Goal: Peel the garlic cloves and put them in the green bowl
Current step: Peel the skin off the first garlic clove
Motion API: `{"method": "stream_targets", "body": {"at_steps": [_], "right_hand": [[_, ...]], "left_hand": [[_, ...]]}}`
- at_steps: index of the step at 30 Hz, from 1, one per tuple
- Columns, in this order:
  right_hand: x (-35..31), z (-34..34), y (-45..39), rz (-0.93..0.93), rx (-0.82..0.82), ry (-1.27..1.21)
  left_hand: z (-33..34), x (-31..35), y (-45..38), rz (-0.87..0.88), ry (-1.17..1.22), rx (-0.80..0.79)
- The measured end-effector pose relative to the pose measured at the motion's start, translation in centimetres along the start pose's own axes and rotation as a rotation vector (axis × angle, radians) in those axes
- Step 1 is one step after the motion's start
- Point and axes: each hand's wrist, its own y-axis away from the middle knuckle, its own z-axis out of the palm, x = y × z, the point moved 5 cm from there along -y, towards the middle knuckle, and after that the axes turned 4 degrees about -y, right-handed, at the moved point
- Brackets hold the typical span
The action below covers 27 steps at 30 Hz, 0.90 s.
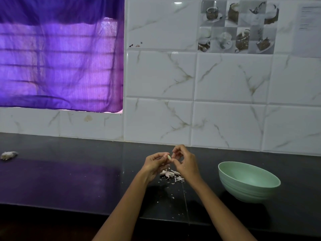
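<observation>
A pale garlic clove (169,157) is held above the black counter between both hands. My left hand (155,165) grips it with curled fingers and thumb. My right hand (184,162) pinches at the clove's right end with its fingertips. Below the hands lies a small heap of garlic skins (171,174). The green bowl (247,181) stands on the counter to the right of my right hand; its visible inside looks bare.
The black counter (69,180) runs along a white tiled wall (225,101). A whitish garlic piece or husk (8,155) lies at the far left. A purple curtain (60,54) covers the window. Small skin flakes (173,197) dot the counter near its front edge.
</observation>
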Motion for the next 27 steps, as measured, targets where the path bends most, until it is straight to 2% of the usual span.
{"method": "stream_targets", "body": {"at_steps": [6, 10, 14, 27], "right_hand": [[-0.68, 0.32, 0.06, -0.068, -0.048, 0.095], [-0.65, -0.19, 0.02, -0.071, -0.01, 0.14], [-0.8, -0.46, 0.08, -0.065, 0.007, 0.143], [-0.7, -0.52, 0.01, -0.06, 0.001, 0.119]], "left_hand": [[0.21, 0.1, -0.06, 0.022, -0.027, -0.026], [0.34, 0.03, -0.11, 0.018, -0.014, -0.043], [0.43, 0.07, -0.02, -0.004, 0.032, -0.059], [0.57, 0.06, 0.24, -0.006, -0.021, -0.089]]}}
